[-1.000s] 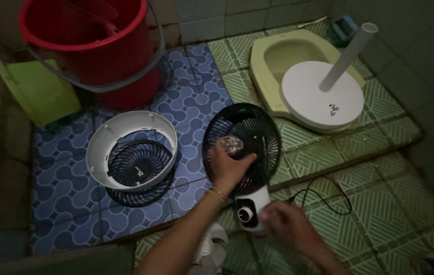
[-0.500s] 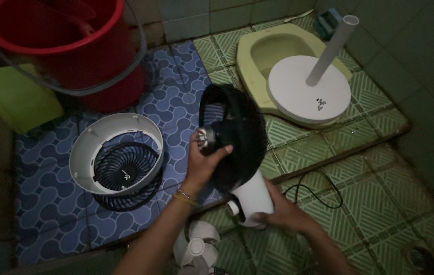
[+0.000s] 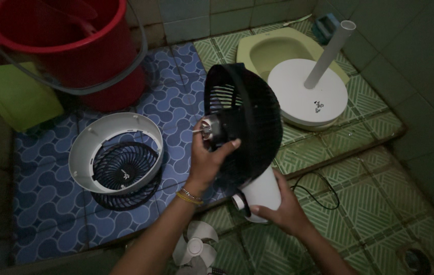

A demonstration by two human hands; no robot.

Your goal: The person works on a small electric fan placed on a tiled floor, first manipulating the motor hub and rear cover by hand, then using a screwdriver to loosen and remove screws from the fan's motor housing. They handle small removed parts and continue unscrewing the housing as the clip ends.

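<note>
A black rear fan grille [image 3: 257, 117] with its motor hub [image 3: 211, 128] is lifted off the floor and tilted on its side. My left hand [image 3: 207, 158] grips the motor hub at the grille's centre. My right hand [image 3: 278, 209] holds the white fan body [image 3: 261, 193] under the grille, where a round knob [image 3: 238, 202] shows. A black cord [image 3: 319, 191] trails from the body across the green tiles.
A white front fan cover with a black grille [image 3: 117, 158] lies on the blue tiled floor at left. White fan blades [image 3: 194, 249] lie below my arms. A red bucket [image 3: 69, 46], a green dustpan-like item [image 3: 13, 97], a squat toilet [image 3: 278, 51] and a white fan base with pole [image 3: 311, 94] surround me.
I have raised the grille and motor off the floor and turned it from lying flat to standing on edge. My right hand has moved under the white body.
</note>
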